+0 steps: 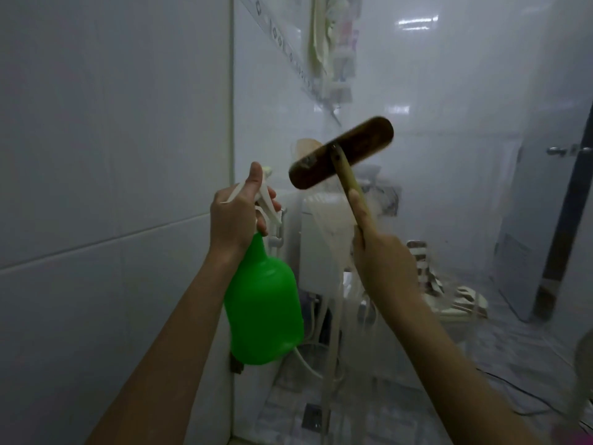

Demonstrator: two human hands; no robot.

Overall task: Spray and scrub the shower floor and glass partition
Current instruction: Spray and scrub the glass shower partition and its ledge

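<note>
My left hand (237,216) grips the white trigger head of a green spray bottle (264,309), held upright in front of the glass partition (449,155). My right hand (378,255) holds the pale handle of a scrub brush (341,152). Its dark wooden head is tilted and raised against the glass at about head height. White foamy streaks run down the glass below the brush. The glass is hazy and wet.
A white tiled wall (112,155) fills the left side. Through the glass I see a toilet (449,309) with its cistern (324,239), a floor drain (313,415), a patterned tile floor (519,348) and a door (545,203) with a handle at right.
</note>
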